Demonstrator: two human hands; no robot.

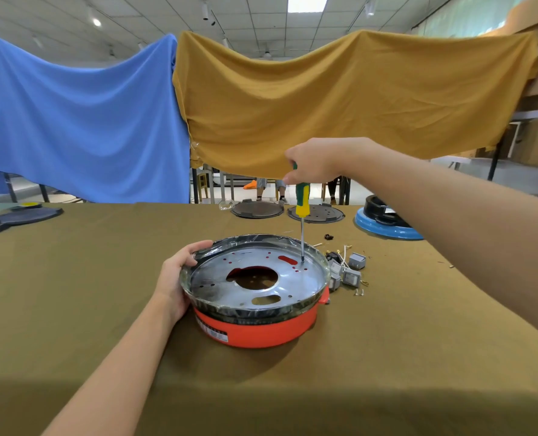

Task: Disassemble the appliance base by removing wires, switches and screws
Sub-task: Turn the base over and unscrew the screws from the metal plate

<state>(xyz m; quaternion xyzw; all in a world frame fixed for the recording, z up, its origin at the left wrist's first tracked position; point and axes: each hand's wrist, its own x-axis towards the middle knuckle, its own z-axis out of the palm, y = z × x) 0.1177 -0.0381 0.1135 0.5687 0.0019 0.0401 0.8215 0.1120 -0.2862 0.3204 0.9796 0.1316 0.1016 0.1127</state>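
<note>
Orange appliance base (255,328) sits mid-counter (72,278), your left hand (175,278) curled over its rim to steady it. Right hand (311,163) grips the screwdriver (302,202) upright, tip on the metal plate (293,278), probably in a screw, hard to tell. Screw step: keep it vertical. Pulled switches (348,269) lie just right.

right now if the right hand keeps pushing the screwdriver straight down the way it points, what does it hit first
The right hand holds the screwdriver upright, tip down. Straight on, it meets the metal plate inside the orange appliance base, beside a red slot. The tip looks to be touching already, likely on a screw, too small to confirm.
</note>
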